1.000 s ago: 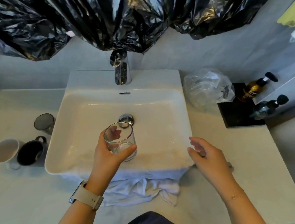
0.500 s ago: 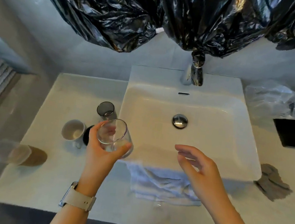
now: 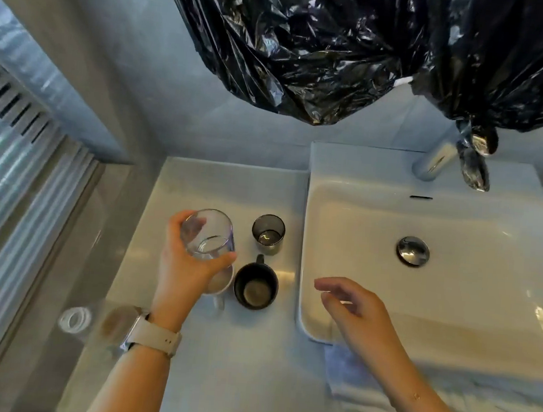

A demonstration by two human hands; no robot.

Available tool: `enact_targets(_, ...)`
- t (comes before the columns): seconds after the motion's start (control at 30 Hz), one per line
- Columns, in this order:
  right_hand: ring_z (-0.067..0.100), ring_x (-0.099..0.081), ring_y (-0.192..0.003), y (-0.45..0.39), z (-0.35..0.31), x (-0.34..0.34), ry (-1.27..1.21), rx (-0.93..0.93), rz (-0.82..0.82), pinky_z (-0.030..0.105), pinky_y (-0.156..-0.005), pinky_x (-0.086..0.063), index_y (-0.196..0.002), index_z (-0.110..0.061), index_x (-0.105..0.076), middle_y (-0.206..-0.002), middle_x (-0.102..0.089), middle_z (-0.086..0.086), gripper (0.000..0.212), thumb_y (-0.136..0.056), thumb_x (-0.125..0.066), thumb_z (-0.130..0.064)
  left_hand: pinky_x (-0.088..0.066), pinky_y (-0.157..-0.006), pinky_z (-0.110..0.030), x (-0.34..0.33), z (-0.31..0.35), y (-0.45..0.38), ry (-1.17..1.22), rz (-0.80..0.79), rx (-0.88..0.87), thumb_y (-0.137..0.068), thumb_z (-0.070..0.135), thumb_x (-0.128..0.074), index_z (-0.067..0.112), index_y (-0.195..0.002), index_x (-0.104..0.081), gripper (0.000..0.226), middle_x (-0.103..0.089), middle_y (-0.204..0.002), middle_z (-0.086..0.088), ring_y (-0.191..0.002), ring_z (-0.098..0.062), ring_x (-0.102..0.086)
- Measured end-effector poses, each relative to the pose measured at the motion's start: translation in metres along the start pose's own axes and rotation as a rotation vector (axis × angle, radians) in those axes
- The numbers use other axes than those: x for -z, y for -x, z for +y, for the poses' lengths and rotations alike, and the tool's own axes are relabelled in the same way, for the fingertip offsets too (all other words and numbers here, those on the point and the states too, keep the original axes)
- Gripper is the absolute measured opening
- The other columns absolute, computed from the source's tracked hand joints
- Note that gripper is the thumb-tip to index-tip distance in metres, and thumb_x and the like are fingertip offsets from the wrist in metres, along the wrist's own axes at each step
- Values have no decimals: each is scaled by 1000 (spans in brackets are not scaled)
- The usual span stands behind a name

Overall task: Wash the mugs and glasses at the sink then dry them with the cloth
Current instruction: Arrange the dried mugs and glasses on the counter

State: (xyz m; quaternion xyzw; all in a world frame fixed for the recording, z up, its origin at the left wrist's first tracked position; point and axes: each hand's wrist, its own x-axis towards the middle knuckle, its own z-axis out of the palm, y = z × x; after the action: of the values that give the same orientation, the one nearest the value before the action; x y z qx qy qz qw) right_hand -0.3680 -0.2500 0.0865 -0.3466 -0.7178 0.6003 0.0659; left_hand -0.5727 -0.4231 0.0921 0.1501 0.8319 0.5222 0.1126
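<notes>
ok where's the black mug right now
In the head view the black mug stands upright on the counter left of the sink, just in front of the smoky glass.

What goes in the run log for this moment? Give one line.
left hand: holds clear glass over counter | right hand: open, over sink rim | dark mug, smoked glass: on counter
</notes>
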Motion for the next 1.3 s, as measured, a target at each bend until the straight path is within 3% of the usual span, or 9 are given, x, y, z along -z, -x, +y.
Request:
enact_targets(0.07,-6,-61,-91,-15,-9,-29,38,-14,73,2,-73,-44,-98,-39,-68,-99,-68,-20,25,-92,-62,-15,-40,-89,-13,4,-12,-33,-28,-55,-37,-62,11,-92,35,-122,-41,82,-54,-117,23,-110,14,-50)
enact_targets(0.13,-1,-61,-95,-34,-18,-57,76,-17,130,4,-73,-45,-103,-38,-64,-105,-64,-15,28,-89,-65,-14,-36,-84,-11,4,-23,-59,-90,-88,-84,-62,13,-90,30,-125,-43,81,-54,-118,17,-110,-2,-47)
enact_targets(0.23,9,-58,-100,-72,-29,-90,167,-47,180,5,-72,-41,-121,-32,-55,-115,-54,-12,40,-87,-68,-17,-38,-87,-23,-3,-38,-86,-99,-105,-59,-62,12,-91,22,-133,-44,85,-51,-122,9,-113,-16,-42)
enact_targets(0.33,21,-56,-109,-111,-31,-113,316,-109,159,21,-85,-42,-140,-20,-43,-128,-45,0,63,-84,-72,-27,-44,-97,-40,-17,-51,-104,-76,-96,28,-61,7,-91,16,-132,-44,86,-53,-127,-6,-114,-25,-49)
enact_targets(0.47,31,-53,-122,-145,-21,-128,553,-193,126,33,-96,-43,-148,-18,-28,-144,-40,9,78,-85,-70,-36,-46,-97,-39,-37,-73,-120,-115,-157,137,-64,7,-89,13,-133,-44,83,-54,-128,-10,-117,-29,-52)
enact_targets(0.87,26,-61,-105,-209,-14,-114,759,-52,83,31,-86,-49,-138,-15,-41,-133,-41,6,67,-83,-70,-41,-44,-100,-32,-79,-93,-152,-204,-276,146,-70,3,-84,11,-136,-44,78,-51,-134,-13,-122,-30,-51)
enact_targets(1.07,33,-49,-123,-273,-37,-93,1005,75,46,37,-95,-45,-148,-8,-29,-135,-50,15,79,-87,-65,-43,-40,-97,-32,-107,-76,-200,-314,-288,78,-68,9,-86,18,-138,-45,81,-43,-134,-19,-121,-37,-45)
enact_targets(1.17,33,-50,-119,-300,-49,-83,1108,78,23,34,-92,-44,-137,-4,-42,-128,-55,17,65,-88,-64,-40,-39,-97,-31,-121,-69,-223,-394,-258,37,-73,18,-84,20,-143,-44,80,-41,-135,-20,-122,-38,-42)
enact_targets(1.3,31,-53,-109,-322,-55,-75,1120,42,18,32,-76,-40,-123,-6,-54,-124,-54,16,41,-92,-59,-33,-36,-98,-29,-137,-63,-243,-359,-276,58,-76,21,-82,24,-149,-33,88,-41,-139,-17,-124,-36,-41)
